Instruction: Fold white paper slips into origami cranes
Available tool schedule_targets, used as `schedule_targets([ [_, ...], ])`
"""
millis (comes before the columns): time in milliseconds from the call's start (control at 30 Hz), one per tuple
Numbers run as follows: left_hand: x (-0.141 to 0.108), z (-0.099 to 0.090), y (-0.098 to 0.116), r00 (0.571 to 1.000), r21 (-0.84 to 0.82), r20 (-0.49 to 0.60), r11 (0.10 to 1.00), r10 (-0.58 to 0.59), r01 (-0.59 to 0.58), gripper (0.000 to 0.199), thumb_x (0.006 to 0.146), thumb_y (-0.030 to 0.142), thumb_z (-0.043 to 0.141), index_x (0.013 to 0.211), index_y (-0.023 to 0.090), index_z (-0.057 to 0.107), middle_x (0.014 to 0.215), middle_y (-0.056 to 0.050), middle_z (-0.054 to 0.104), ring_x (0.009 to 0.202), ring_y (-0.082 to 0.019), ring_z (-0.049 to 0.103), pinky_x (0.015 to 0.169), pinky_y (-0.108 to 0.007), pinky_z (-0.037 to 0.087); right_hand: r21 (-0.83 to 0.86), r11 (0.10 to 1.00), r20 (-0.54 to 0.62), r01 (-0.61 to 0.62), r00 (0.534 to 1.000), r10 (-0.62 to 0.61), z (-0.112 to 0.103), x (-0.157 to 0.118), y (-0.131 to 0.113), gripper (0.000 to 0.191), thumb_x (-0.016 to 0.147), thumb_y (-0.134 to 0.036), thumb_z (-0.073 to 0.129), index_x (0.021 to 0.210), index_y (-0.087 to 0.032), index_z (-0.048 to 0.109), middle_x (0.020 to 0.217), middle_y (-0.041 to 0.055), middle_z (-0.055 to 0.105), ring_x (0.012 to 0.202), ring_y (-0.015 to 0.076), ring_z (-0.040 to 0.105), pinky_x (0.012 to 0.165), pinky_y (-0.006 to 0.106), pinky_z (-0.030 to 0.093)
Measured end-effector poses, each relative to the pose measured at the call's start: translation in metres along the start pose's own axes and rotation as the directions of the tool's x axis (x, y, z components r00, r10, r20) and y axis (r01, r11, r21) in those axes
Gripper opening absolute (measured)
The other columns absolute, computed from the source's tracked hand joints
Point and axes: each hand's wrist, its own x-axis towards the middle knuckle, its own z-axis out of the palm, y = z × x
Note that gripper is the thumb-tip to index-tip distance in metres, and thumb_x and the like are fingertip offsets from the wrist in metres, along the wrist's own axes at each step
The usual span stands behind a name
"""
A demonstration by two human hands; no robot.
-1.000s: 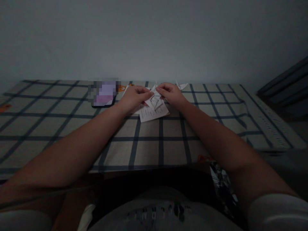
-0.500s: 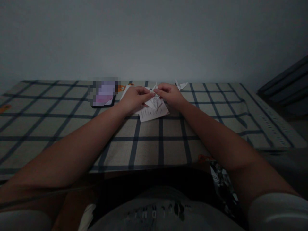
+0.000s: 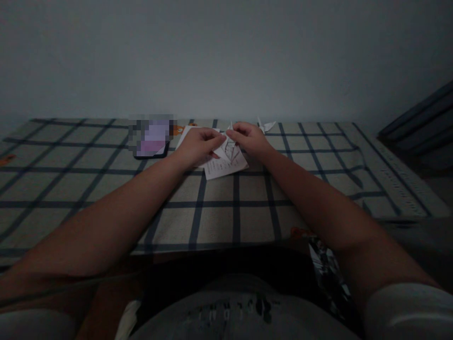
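Between my two hands is a folded piece of white paper [image 3: 230,150] with dark lines on it, its narrow tip pointing up and its lower point toward me. My left hand [image 3: 203,143] pinches its left side between thumb and fingers. On the other side my right hand [image 3: 250,139] grips it near the top with thumb and forefinger. Under the folded paper lie printed sheets [image 3: 215,169], partly covered by my left hand. Just beyond my right hand sits a folded paper crane [image 3: 267,126].
A phone [image 3: 153,141] with a lit, partly blurred screen lies to the left. The checked tablecloth [image 3: 219,222] covers the table, whose far edge meets a plain wall [image 3: 226,56]. Dark slatted furniture [image 3: 424,127] stands at the right.
My left thumb has drawn back slightly from the middle of the folded paper, and more of its lined surface shows. Both hands otherwise stay in place.
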Motion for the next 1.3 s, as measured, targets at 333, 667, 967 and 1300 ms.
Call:
schedule_targets([
  [333,-0.0012,0.0001,0.0028,0.999,0.089,-0.034,0.996,0.009,-0.006,0.022,0.078,0.036,0.079,0.076,0.014,0.076,0.067,-0.003,0.07,0.055,-0.011,0.061,0.048,-0.02,0.048,-0.006,0.999,0.005,0.039,0.999,-0.039,-0.0017,-0.0001,-0.0035,0.03,0.091,-0.03,0.067,0.066,-0.019,0.053,0.067,-0.0041,0.045,0.068,0.0109,0.042,0.068,0.027,0.038],
  [667,-0.0017,0.0023,0.006,0.999,0.102,-0.033,0.994,-0.026,0.029,0.016,0.079,0.03,0.078,0.076,0.014,0.075,0.065,-0.002,0.068,0.053,-0.011,0.06,0.047,-0.02,0.048,0.057,0.997,0.012,-0.057,0.998,0.057,0.002,0.0013,0.004,0.034,0.094,-0.046,0.068,0.078,-0.017,0.064,0.071,-0.0017,0.055,0.068,0.0115,0.049,0.062,0.025,0.04],
  [967,-0.0022,0.0026,0.0051,1.0,0.016,0.003,0.999,-0.027,0.027,0.018,0.077,0.029,0.077,0.07,0.015,0.07,0.064,-0.002,0.067,0.053,-0.011,0.06,0.049,-0.021,0.048,0.055,0.997,-0.029,-0.05,0.998,0.052,0.0017,0.0011,0.0009,0.046,0.09,-0.059,0.071,0.073,-0.017,0.066,0.067,-0.0011,0.052,0.071,0.0133,0.048,0.062,0.026,0.038],
  [1300,-0.0021,0.001,0.0022,0.998,-0.015,0.027,0.998,-0.061,0.062,0.021,0.076,0.033,0.081,0.073,0.015,0.07,0.067,-0.003,0.07,0.056,-0.012,0.064,0.051,-0.021,0.052,0.084,0.995,-0.059,-0.061,0.996,0.066,0.0023,0.0008,0.0038,0.056,0.084,-0.072,0.07,0.074,-0.017,0.066,0.067,-0.0009,0.055,0.068,0.0125,0.049,0.062,0.026,0.042],
])
